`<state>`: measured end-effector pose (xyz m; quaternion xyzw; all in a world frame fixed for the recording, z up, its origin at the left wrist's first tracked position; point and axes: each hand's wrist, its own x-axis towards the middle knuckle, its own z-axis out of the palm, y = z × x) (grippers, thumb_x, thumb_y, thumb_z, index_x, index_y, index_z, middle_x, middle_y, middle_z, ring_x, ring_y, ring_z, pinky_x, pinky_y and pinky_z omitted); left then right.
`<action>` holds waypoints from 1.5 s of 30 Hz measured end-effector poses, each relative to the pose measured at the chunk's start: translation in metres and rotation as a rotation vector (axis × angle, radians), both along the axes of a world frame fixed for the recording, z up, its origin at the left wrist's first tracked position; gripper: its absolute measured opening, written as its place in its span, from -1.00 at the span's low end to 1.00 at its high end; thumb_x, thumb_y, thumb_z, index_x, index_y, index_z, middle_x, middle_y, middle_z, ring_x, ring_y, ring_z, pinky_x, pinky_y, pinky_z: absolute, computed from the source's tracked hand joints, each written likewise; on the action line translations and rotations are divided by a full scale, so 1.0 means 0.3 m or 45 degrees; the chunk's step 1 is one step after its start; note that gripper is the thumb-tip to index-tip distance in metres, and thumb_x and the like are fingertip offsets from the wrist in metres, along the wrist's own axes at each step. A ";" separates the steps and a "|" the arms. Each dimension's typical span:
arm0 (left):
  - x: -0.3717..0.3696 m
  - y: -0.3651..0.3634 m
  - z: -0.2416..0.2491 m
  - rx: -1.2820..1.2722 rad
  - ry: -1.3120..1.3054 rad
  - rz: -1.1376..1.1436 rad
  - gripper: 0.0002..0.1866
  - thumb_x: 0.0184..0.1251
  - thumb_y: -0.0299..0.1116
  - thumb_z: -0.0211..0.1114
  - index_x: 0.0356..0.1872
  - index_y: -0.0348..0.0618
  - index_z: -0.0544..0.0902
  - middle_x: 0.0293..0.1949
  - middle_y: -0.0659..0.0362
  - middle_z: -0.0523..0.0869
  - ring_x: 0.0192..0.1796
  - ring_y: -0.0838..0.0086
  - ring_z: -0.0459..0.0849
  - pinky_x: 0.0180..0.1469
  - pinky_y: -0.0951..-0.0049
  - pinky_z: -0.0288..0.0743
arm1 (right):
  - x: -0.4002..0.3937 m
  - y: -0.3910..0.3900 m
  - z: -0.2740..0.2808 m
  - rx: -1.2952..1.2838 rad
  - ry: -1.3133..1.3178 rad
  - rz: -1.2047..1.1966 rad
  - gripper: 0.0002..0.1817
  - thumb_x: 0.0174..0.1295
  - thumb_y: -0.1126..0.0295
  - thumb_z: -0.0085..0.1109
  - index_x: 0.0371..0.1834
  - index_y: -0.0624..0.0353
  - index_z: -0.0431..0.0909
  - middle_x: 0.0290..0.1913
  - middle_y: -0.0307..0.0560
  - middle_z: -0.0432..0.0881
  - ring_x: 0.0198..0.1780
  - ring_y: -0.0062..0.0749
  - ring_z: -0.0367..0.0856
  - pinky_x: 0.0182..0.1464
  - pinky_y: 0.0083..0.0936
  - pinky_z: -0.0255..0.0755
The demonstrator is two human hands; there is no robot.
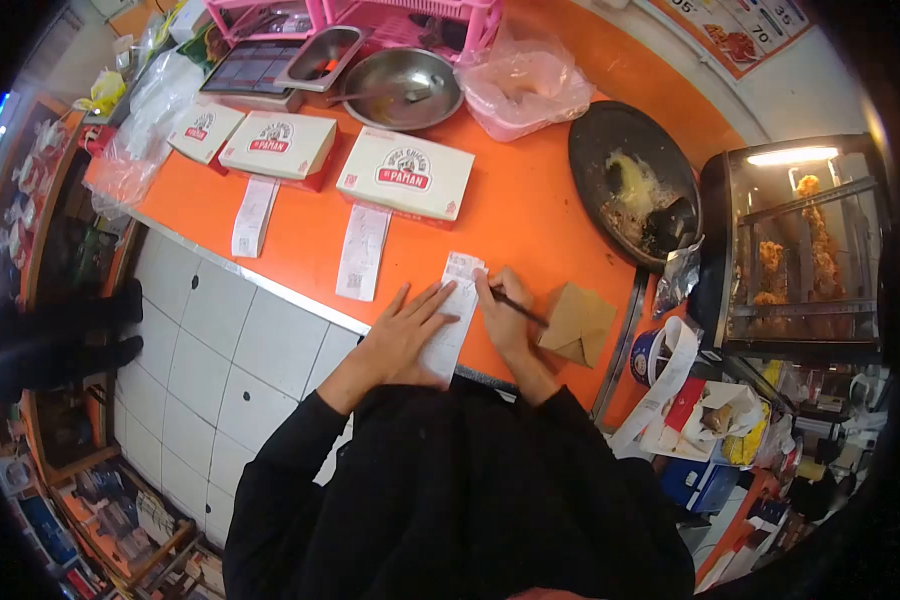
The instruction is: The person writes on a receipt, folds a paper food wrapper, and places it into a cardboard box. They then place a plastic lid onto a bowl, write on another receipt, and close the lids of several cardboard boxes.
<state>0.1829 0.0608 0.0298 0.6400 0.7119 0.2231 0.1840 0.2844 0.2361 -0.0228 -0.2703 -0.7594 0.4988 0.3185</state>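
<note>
A long white paper receipt lies at the front edge of the orange counter. My left hand rests on it with fingers spread, pressing it flat. A dark pen is gripped in my right hand, its upper part pointing at a folded brown paper box on the right. The pen's tip is near the top of the receipt. Farther left, two printed receipts stick out from under white-and-red food boxes.
Behind the boxes stand a metal bowl and a pink bag-covered container. A black stone mortar sits back right, beside a lit glass cabinet of fried food. A person's dark-clothed legs are at far left.
</note>
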 end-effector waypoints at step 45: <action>0.119 0.100 -0.077 0.464 0.167 0.092 -0.72 0.13 -0.26 0.41 -0.13 -0.05 0.66 -0.06 0.16 0.60 0.04 0.24 0.55 0.09 0.21 0.34 | 0.297 0.264 0.381 0.341 -0.031 -0.332 -0.68 0.22 0.27 0.28 -0.09 0.22 0.46 0.08 0.10 0.45 0.14 -0.05 0.45 0.14 -0.26 0.34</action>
